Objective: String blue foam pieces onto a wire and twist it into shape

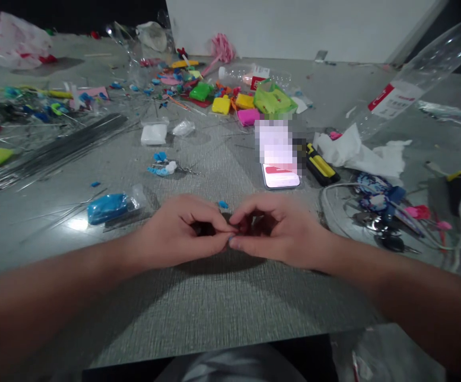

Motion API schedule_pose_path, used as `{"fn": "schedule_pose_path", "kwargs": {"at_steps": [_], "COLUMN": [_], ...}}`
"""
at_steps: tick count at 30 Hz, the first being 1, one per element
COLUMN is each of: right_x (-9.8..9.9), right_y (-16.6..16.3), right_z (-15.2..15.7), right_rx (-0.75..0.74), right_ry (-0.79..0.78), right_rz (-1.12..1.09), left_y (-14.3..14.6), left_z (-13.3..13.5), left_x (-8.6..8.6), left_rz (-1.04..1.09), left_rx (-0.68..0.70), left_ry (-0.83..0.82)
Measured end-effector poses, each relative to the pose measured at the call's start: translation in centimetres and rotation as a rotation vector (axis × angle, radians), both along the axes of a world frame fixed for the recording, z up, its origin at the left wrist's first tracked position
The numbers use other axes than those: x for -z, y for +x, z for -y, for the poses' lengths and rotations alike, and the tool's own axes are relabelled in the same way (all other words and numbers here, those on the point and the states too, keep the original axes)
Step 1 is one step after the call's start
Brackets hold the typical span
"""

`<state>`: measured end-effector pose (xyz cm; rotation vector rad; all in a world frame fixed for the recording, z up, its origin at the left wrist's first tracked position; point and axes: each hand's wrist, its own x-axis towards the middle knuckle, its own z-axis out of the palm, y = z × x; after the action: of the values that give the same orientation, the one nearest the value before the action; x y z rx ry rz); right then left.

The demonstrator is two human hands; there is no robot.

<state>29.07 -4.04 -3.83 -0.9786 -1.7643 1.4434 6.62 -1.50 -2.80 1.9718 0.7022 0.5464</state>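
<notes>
My left hand (192, 233) and my right hand (276, 228) meet low over the table, thumbs and fingertips pinched together. Between the touching tips shows a tiny blue piece (230, 239), mostly hidden by the fingers; it looks like soft clay. Just beyond the fingertips lies a small blue bit of clay (223, 204). To the left of my left hand is a clear packet of blue modelling clay (109, 208). Farther off sits a small cluster of blue and white clay pieces on thin wires (162, 166).
A lit phone (281, 178) and a yellow-black cutter (321, 163) lie beyond my right hand. Crumpled tissue (365, 151), a leaning plastic bottle (405, 95) and a cable (329, 212) are at right. Thin wires (63, 146) lie left; coloured clay packets (221, 104) lie farther back.
</notes>
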Motion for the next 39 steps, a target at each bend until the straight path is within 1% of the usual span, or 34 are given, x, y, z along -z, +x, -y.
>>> {"fn": "schedule_pose_path", "kwargs": {"at_steps": [3, 6, 8, 12, 14, 17, 19, 21, 24, 27, 31, 35, 39], "right_x": [-0.4, -1.0, -1.2, -1.1, -1.0, -0.8, -0.8, -0.9, -1.0, -1.0, -0.9, -0.7, -0.8], "right_y": [0.2, 0.4, 0.5, 0.6, 0.6, 0.6, 0.6, 0.7, 0.7, 0.8, 0.9, 0.9, 0.8], "right_z": [0.0, 0.0, 0.0, -0.1, -0.3, -0.3, -0.3, -0.4, -0.5, -0.7, -0.7, -0.7, -0.6], "right_rx": [-0.043, -0.044, -0.041, -0.016, -0.012, -0.015, -0.005, 0.008, 0.022, 0.013, 0.038, 0.113, 0.143], "right_ry": [-0.008, 0.078, 0.186, 0.514, 0.597, 0.626, 0.627, 0.620, 0.622, 0.661, 0.690, 0.623, 0.589], "right_rz": [-0.052, -0.026, 0.018, 0.110, 0.154, 0.170, 0.171, 0.183, 0.212, 0.210, 0.223, 0.261, 0.269], "left_y": [0.0, 0.2, 0.4, 0.4, 0.3, 0.3, 0.3, 0.4, 0.2, -0.2, -0.6, -0.4, 0.0], "left_z": [0.3, 0.4, 0.5, 0.3, 0.3, 0.4, 0.5, 0.7, 1.1, 1.4, 1.5, 1.1, 0.6], "left_x": [0.1, 0.2, 0.3, 0.4, 0.5, 0.4, 0.2, 0.1, 0.0, 0.4, 1.2, 1.7, 1.7], "left_rz": [0.000, -0.055, -0.087, -0.094, -0.095, -0.094, -0.104, -0.144, -0.216, -0.278, -0.338, -0.361, -0.366], "left_rx": [-0.004, -0.098, -0.153, -0.184, -0.179, -0.182, -0.193, -0.200, -0.183, -0.132, -0.083, -0.040, -0.042], "left_ry": [0.050, 0.074, 0.076, 0.022, 0.003, -0.008, 0.025, 0.131, 0.348, 0.464, 0.503, 0.480, 0.425]}}
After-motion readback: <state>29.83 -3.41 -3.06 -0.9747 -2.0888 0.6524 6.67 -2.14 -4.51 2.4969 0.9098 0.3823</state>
